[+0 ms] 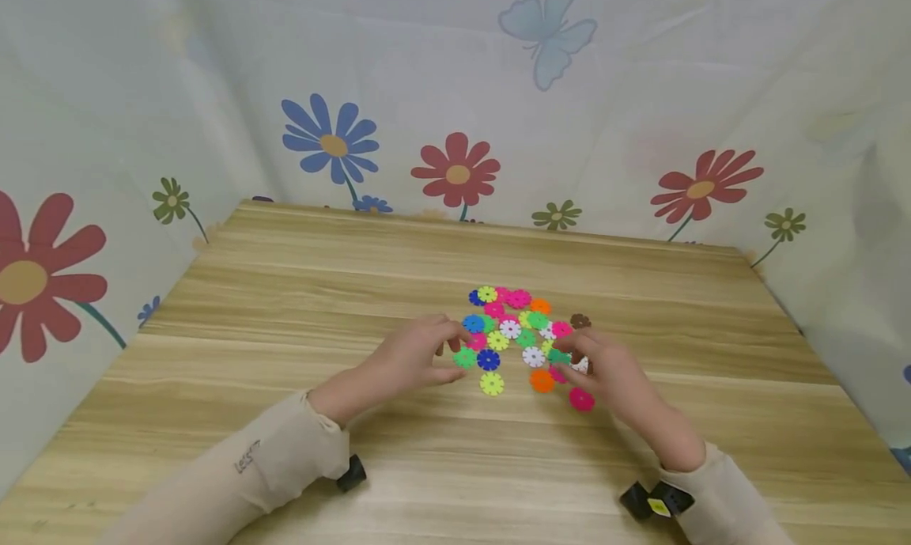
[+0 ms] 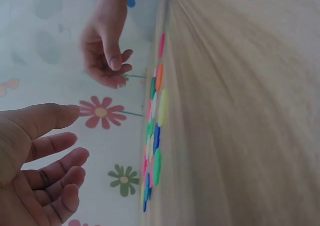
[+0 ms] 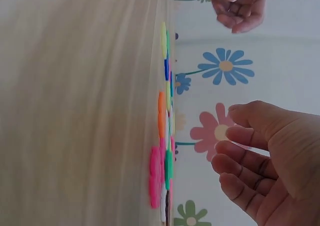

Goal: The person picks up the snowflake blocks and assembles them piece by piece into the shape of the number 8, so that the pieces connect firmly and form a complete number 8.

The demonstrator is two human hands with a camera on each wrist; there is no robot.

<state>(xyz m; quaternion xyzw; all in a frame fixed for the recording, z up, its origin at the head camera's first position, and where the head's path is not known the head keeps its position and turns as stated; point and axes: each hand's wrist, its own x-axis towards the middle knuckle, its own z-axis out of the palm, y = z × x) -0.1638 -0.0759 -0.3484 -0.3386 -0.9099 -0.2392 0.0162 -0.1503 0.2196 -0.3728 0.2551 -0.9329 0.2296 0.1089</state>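
Many small, flat, notched plastic discs like snowflake building pieces lie spread on the wooden table [image 1: 398,268], among them a dark blue disc [image 1: 488,360], a white disc [image 1: 509,329] and an orange disc [image 1: 542,381]. My left hand [image 1: 420,351] hovers at their left side, near a light green disc [image 1: 465,357], fingers loosely bent and holding nothing. Over the right side hangs my right hand [image 1: 612,371], its thumb and fingers apart with nothing between them, partly covering a white disc [image 1: 580,364]. Both wrist views show the left [image 2: 40,171] and right hands [image 3: 265,161] raised above the tabletop.
A brown disc [image 1: 580,321] lies at the pile's right edge, and a pink disc [image 1: 581,399] sits nearest me on that side. Behind the table hangs a white curtain [image 1: 398,47] printed with flowers and a butterfly. Black wrist devices [image 1: 352,474] show at the sleeve cuffs.
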